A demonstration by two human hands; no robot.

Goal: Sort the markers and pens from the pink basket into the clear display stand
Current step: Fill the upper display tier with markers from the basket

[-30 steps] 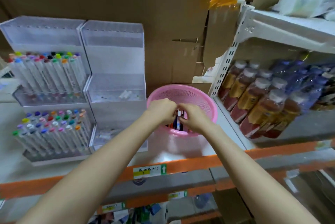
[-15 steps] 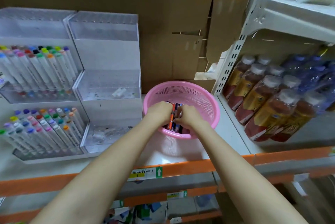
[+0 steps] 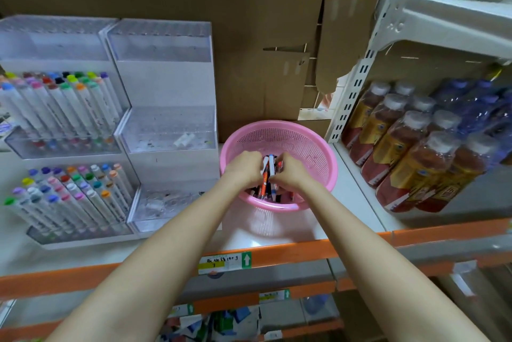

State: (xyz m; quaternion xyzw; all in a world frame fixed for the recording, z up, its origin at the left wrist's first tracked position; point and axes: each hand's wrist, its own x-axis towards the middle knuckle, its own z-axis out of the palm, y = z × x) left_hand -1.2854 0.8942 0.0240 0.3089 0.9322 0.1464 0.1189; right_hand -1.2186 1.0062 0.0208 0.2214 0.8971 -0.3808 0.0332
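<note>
Pink plastic mesh forms the basket [image 3: 310, 145], which sits on the shelf [image 3: 357, 203] just beside the clear display stand [image 3: 166, 125]. Both hands are down inside it: the left hand [image 3: 243, 168] and the right hand [image 3: 291, 171] are closed from either side around a small upright bundle of pens [image 3: 268, 172], orange, white and blue barrels showing between them.

The likely trouble is a loose bundle. If the grip is uneven when the pens come up, one could slide out and fall back among the others, or over the near rim and off the shelf edge. The basket looks light, so a lift that drags on its wall could tip it or push it toward the bottles [image 3: 410, 147] on the right.

More pens lie dark in the basket's bottom, partly hidden by the hands. The stand's left column holds two tiers of white markers [image 3: 63, 108] with coloured caps, standing tilted. Its right column looks nearly empty: only something small and pale lies in the middle tier, and the bottom tier's contents are too blurred to name.
</note>
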